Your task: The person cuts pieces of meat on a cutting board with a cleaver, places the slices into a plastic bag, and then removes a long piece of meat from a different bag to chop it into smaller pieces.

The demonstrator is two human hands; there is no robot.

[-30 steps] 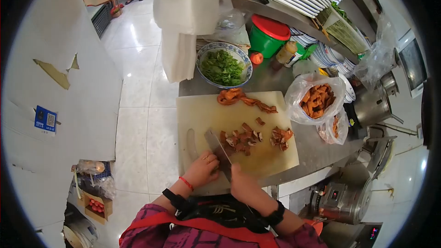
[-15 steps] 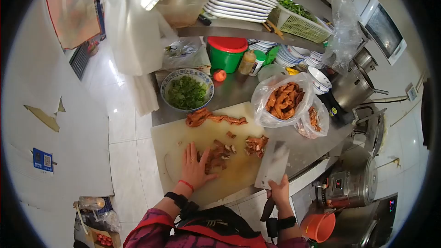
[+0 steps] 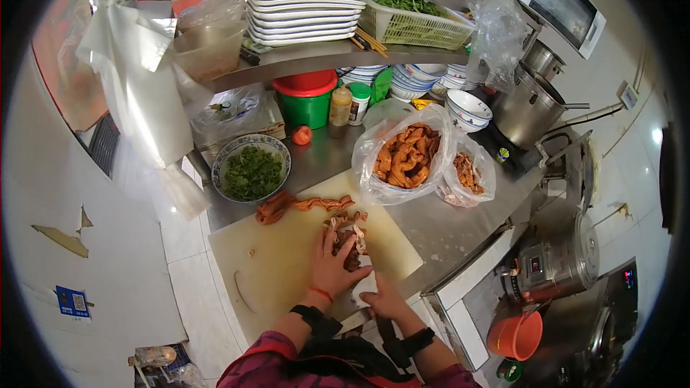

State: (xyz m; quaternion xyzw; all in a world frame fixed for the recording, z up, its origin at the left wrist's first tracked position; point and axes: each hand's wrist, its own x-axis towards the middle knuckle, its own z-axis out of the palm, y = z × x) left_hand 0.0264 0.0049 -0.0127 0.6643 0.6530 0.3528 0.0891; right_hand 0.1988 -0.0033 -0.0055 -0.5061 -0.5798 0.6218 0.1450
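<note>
My left hand (image 3: 333, 267) is bent over a heap of chopped brown meat (image 3: 351, 224), fingers around the pieces and thumb beside the cleaver. My right hand (image 3: 386, 297) grips the cleaver (image 3: 364, 289) by its dark handle. The blade, seen nearly edge-on, stands against the near right side of the heap, partly hidden by my hands. Both hands work over a pale cutting board (image 3: 277, 273). A long reddish-brown meat strip (image 3: 277, 207) lies along the board's far edge.
Behind the board stand a patterned bowl of chopped greens (image 3: 251, 174), a tomato (image 3: 302, 135) and a green tub with red lid (image 3: 305, 104). Bagged meat pieces (image 3: 408, 156) and a smaller bag (image 3: 471, 176) sit right. Stacked white trays (image 3: 309, 11) fill the shelf above.
My right hand has brought the cleaver left, turning its blade from flat to nearly edge-on beside the meat. My left hand has curled over the pieces, now gathered together. The view has shifted.
</note>
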